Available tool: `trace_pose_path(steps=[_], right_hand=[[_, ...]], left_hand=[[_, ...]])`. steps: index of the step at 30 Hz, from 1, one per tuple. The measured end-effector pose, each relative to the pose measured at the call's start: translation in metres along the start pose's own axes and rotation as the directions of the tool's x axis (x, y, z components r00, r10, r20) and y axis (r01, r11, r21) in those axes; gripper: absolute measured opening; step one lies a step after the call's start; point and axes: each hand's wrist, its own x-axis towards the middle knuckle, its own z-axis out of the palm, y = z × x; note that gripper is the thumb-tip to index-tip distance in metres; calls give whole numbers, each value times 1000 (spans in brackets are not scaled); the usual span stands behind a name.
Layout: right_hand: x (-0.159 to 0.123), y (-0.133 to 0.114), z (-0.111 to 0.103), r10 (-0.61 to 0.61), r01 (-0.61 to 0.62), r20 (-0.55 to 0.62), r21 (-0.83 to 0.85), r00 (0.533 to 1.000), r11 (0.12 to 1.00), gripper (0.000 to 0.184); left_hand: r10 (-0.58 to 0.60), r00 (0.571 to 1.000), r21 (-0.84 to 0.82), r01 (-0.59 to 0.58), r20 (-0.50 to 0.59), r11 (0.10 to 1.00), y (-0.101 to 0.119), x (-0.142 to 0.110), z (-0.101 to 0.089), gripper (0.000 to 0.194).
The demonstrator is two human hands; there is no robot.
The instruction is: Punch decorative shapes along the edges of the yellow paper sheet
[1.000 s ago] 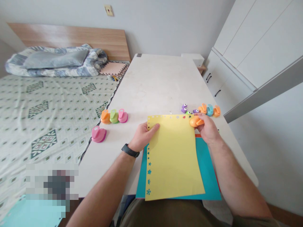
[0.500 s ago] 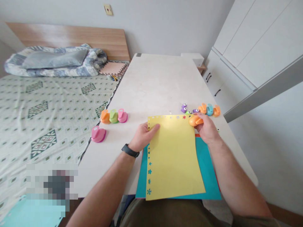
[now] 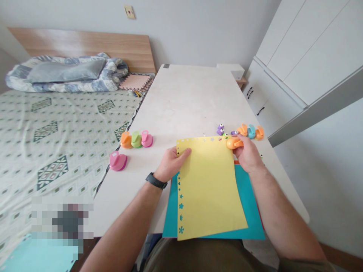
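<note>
Your right hand (image 3: 248,153) is clenched around an orange craft punch (image 3: 234,142), at about 1 o'clock from you. The punch sits at the top right corner of a yellow paper sheet (image 3: 210,192), though you can't tell from this view whether the paper is inside its slot.

Your left hand (image 3: 171,164) grasps the sheet's left edge near the top, with the thumb (image 3: 185,151) lying on the yellow face. A black watch (image 3: 156,180) circles that wrist.

The sheet lies at 12 o'clock, slightly tilted, over a teal paper sheet (image 3: 251,211), with a red edge (image 3: 236,162) showing beyond the teal. Small punched shapes, including stars and flowers, run along its left edge, and more holes line its top edge.

On the white table (image 3: 187,102), an orange punch (image 3: 126,139), a green punch (image 3: 136,139) and a pink punch (image 3: 146,138) stand side by side at 11 o'clock. Another pink punch (image 3: 118,161) sits apart at 10 o'clock. Two small purple punches (image 3: 220,130) and a cluster of orange and teal punches (image 3: 251,131) lie at 1 o'clock, just beyond your right hand. A bed (image 3: 70,121) runs alongside the table at 10 o'clock.
</note>
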Motion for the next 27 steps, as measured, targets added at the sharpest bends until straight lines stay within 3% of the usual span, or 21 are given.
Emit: trace_pose_path(steps=[27], right_hand=[[-2, -2, 3, 23, -23, -13, 24, 1000, 999, 33]], left_hand=[[-9, 1000, 2, 9, 23, 1000, 1, -1, 1, 58]])
